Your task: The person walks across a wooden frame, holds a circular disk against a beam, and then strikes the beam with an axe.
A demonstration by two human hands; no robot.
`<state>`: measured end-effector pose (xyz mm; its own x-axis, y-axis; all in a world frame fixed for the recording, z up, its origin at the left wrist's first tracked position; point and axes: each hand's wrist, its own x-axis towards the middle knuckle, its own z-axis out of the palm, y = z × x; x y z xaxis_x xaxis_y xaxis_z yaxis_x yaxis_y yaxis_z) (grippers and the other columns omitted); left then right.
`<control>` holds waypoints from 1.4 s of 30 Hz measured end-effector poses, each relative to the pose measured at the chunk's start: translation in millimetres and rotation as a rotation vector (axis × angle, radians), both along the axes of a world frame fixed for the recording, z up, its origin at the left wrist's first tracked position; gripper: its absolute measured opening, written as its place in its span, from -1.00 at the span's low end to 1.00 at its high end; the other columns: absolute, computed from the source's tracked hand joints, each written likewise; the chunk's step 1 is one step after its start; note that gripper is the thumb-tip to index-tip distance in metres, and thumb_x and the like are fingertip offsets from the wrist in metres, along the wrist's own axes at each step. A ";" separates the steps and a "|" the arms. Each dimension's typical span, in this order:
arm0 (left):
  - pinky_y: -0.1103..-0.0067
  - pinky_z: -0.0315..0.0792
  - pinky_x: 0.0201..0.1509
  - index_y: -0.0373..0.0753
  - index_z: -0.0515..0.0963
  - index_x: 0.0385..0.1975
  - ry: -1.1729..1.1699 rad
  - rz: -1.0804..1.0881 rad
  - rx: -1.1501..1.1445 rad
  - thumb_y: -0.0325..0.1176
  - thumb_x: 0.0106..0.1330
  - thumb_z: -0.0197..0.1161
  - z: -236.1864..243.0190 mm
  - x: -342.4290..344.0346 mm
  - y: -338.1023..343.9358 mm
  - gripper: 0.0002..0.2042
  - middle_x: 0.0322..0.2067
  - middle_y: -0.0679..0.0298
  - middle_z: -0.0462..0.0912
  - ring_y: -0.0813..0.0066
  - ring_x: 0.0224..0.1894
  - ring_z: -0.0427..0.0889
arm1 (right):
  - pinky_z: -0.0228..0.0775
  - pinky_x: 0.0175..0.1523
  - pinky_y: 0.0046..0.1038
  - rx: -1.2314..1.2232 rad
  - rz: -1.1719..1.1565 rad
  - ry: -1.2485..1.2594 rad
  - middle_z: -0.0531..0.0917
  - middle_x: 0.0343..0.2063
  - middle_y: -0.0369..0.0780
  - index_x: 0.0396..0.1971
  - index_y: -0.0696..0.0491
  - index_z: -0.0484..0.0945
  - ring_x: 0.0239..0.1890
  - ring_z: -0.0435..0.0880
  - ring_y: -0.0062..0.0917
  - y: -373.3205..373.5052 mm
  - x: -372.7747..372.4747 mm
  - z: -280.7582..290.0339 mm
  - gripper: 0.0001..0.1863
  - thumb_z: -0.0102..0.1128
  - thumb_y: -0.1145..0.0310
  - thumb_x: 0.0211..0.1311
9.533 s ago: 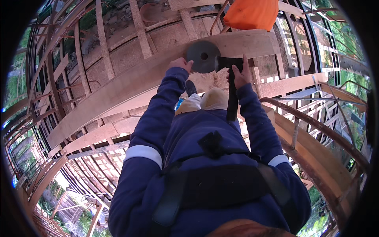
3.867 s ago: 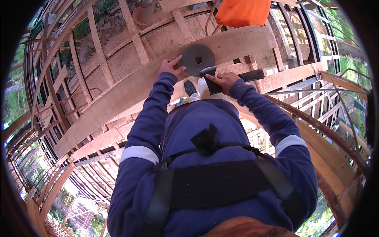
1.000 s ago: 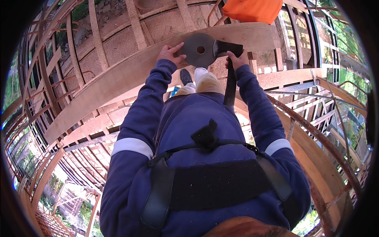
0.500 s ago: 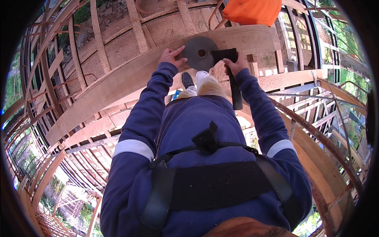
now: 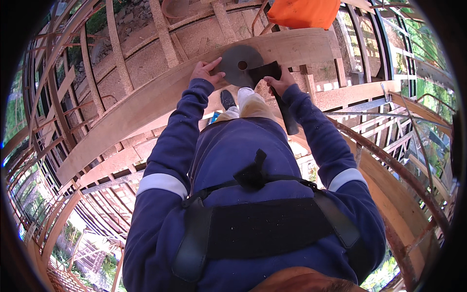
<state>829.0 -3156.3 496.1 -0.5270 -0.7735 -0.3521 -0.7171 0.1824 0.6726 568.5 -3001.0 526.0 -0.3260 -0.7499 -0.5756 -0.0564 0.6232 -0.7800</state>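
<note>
A flat grey disc (image 5: pixel 232 74) with a round hole at its centre lies over the near edge of a long wooden plank (image 5: pixel 160 95). My left hand (image 5: pixel 208 73) is at the disc's left edge, thumb and forefinger spread apart and touching or nearly touching the rim. In a pinch, my right hand (image 5: pixel 281 81) holds a black strip (image 5: pixel 287 114). The strip's wide upper end overlaps the disc's right side, while its long tail hangs down beside my right forearm. Some fingers of the right hand are hidden behind the strip.
An orange bag or cloth (image 5: pixel 304 13) is at the far edge of the plank. Wooden slats with gaps lie beneath me and ahead. A rusty metal bar (image 5: pixel 384 151) runs along my right side. My shoes (image 5: pixel 227 100) show below the disc.
My right hand has shifted left and slightly down, bringing the black strip's upper end further over the disc. The left hand and disc keep their places on the plank.
</note>
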 end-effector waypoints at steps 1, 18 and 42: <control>0.52 0.45 0.11 0.33 0.50 0.24 -0.027 0.004 -0.002 -0.03 0.10 0.49 -0.4 0.4 0.2 -0.38 -0.11 0.24 0.47 0.34 -0.07 0.55 | 0.49 -0.61 -0.41 -0.083 0.028 -0.016 0.54 -0.58 -0.17 0.03 0.15 0.12 -0.68 0.55 -0.48 0.3 0.9 -1.8 -0.47 0.31 0.50 0.25; 0.52 0.46 0.09 0.33 0.52 0.22 -0.036 0.008 -0.036 -0.02 0.11 0.48 4.1 0.2 2.2 -0.41 -0.11 0.25 0.50 0.34 -0.09 0.56 | 0.50 -0.61 -0.40 -0.198 -0.351 -0.085 0.57 -0.54 -0.17 0.05 0.18 0.16 -0.66 0.57 -0.49 0.4 -1.6 -19.0 -0.45 0.35 0.49 0.22; 0.53 0.43 0.16 0.37 0.50 0.23 0.001 0.023 0.013 -0.04 0.12 0.47 0.7 0.1 0.4 -0.41 -0.04 0.23 0.47 0.32 0.00 0.54 | 0.46 -0.65 -0.42 -0.108 -0.197 -0.031 0.53 -0.58 -0.19 0.00 0.11 0.13 -0.73 0.53 -0.48 3.3 -3.3 4.1 -0.49 0.31 0.47 0.24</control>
<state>829.1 -3156.0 496.8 -0.5098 -0.7806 -0.3616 -0.7201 0.1572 0.6758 565.3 -2997.7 530.1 -0.4558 -0.7311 -0.5076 0.0836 0.5327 -0.8422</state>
